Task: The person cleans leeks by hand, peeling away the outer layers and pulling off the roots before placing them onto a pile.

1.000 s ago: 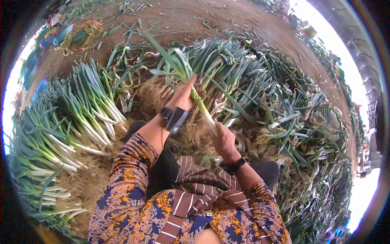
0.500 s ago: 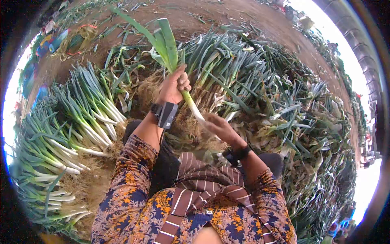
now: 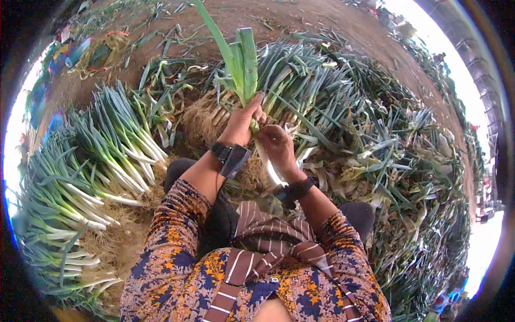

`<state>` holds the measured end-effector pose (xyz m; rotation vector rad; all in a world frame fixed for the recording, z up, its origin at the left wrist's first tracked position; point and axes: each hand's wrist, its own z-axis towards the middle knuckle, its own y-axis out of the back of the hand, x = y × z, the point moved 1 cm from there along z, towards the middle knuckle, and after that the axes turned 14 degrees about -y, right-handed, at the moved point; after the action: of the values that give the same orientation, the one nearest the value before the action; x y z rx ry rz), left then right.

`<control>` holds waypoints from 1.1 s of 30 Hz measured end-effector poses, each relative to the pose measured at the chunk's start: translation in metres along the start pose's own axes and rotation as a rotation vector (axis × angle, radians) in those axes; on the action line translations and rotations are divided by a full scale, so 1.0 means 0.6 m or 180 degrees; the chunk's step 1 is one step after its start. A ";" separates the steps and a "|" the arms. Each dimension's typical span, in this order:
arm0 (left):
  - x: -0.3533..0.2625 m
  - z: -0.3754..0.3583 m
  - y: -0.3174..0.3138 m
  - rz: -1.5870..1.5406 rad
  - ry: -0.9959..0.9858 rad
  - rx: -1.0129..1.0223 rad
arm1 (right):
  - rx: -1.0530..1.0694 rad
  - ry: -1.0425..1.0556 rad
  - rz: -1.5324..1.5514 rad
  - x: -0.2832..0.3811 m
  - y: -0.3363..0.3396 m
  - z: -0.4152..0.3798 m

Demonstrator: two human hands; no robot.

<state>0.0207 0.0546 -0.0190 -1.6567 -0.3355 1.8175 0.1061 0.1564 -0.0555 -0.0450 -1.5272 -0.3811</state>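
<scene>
One long white-and-green leek (image 3: 245, 80) slants mid-view, leaves toward twelve o'clock, clamped in the left hand (image 3: 244, 122). The right hand (image 3: 279, 149) has fingers together at its stalk; what they pinch, I can't tell. Black boxy wrist device (image 3: 235, 161), any lettering unreadable. Rooted white-stemmed leeks (image 3: 83, 193) lie at nine.

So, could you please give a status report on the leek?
Left hand gripping leek below its leaves. Right hand at its stalk, nearer the body. Nothing visibly in the way.

Brown dirt ground (image 3: 335, 24), dark ribbed covering (image 3: 471, 51)
</scene>
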 end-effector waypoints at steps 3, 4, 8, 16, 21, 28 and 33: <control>-0.003 -0.003 -0.005 -0.0008 0.0034 -0.0165 | 0.0031 0.0296 -0.0429 0.008 0.004 -0.001; -0.004 -0.005 -0.006 -0.0037 0.0058 -0.0232 | 0.0039 0.0443 -0.0637 0.014 0.005 -0.004; -0.005 -0.006 -0.004 -0.0150 0.0026 -0.0272 | 0.0139 0.0858 -0.0892 0.018 0.009 -0.014; 0.007 -0.015 -0.017 -0.0119 0.0048 -0.0291 | -0.0208 0.0363 -0.0909 0.013 0.014 -0.014; -0.001 0.000 0.002 -0.0031 0.0186 -0.0423 | 0.1135 -0.0549 0.0322 -0.008 0.045 -0.019; -0.040 0.025 0.035 -0.0191 -0.0029 -0.0647 | 0.1500 -0.1636 0.0529 0.032 0.235 -0.080; -0.064 0.028 0.050 -0.0245 -0.0036 -0.0638 | -0.0861 -0.1763 0.1128 0.032 0.466 -0.106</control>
<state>-0.0041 0.0122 -0.0032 -1.7427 -0.5952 1.7844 0.2429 0.3984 0.0176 -0.6720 -1.9551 -0.2990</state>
